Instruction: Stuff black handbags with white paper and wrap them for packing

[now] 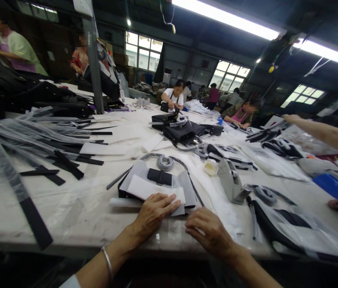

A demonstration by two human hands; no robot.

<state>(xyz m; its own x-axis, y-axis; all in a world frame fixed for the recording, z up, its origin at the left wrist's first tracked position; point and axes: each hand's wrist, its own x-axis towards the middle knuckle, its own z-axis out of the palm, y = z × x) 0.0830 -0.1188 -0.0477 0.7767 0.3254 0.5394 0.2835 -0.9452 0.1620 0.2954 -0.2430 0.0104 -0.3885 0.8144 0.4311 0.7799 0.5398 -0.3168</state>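
Note:
My left hand lies flat, fingers stretched out, on a white sheet that covers a black bag wrapped in grey paper at the near table edge. My right hand rests just right of it on a clear plastic film, fingers curled down and pinching at the film's edge. A grey coiled strap lies just behind the bag.
A grey tape dispenser stands to the right. Black straps in plastic sleeves spread across the left. Bagged black items lie at the right. Another person's arm reaches in from the right; several workers sit farther along the table.

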